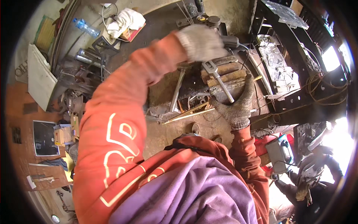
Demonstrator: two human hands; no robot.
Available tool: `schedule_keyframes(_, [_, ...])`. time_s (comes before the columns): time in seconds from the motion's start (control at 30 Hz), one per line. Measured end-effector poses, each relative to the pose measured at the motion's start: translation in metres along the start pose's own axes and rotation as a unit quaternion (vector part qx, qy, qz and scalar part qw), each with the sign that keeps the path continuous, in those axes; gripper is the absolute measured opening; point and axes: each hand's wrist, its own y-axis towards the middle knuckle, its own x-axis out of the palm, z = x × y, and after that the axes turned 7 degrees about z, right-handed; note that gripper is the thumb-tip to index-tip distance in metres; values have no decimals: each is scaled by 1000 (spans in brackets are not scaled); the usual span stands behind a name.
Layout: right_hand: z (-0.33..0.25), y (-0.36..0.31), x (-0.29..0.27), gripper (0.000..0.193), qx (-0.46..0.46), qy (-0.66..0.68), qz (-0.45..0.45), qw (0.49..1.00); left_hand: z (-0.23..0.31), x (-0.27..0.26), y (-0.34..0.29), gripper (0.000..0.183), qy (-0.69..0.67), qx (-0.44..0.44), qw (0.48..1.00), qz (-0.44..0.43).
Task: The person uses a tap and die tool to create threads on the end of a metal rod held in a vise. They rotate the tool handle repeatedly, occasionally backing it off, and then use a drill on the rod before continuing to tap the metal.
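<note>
Gloved and raised, the left hand (200, 42) is wrapped around the dark body of a power tool (228, 41) — its cable trails off to the right. Just below, the right hand (238, 104), also in a knit glove, is clamped on a steel wrench (219, 77) whose open head lies against a stack of rusty round bars (223, 72). Those bars rest on a cluttered metal bench (164, 89), with a long grey rod (176, 91) beside them and flat brass-coloured strips (188, 114) nearer the person. Farther out — at the top left — lie a plastic water bottle (85, 27) and a white cloth (126, 20). Orange sleeves and a purple garment fill the lower view.
</note>
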Motion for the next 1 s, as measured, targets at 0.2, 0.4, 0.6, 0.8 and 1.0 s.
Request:
schedule_keyframes(0.2, [8,3,-2,142,1,5,-20,1000,23,23,-133,31,-138,-69,987,39])
schedule_keyframes(0.4, [-12,7,1,136,30,68,-50,996,75,14,-24,18,84,311,905,278])
schedule_keyframes(0.6, [7,-1,3,139,18,44,-25,999,-3,12,-55,33,-64,25,990,120])
schedule_keyframes(0.8, [7,5,-3,135,-29,-18,-11,999,70,36,-104,19,-116,201,956,181])
schedule_keyframes(1.0, [-14,4,-5,140,92,97,-49,990,27,9,4,22,30,225,959,169])
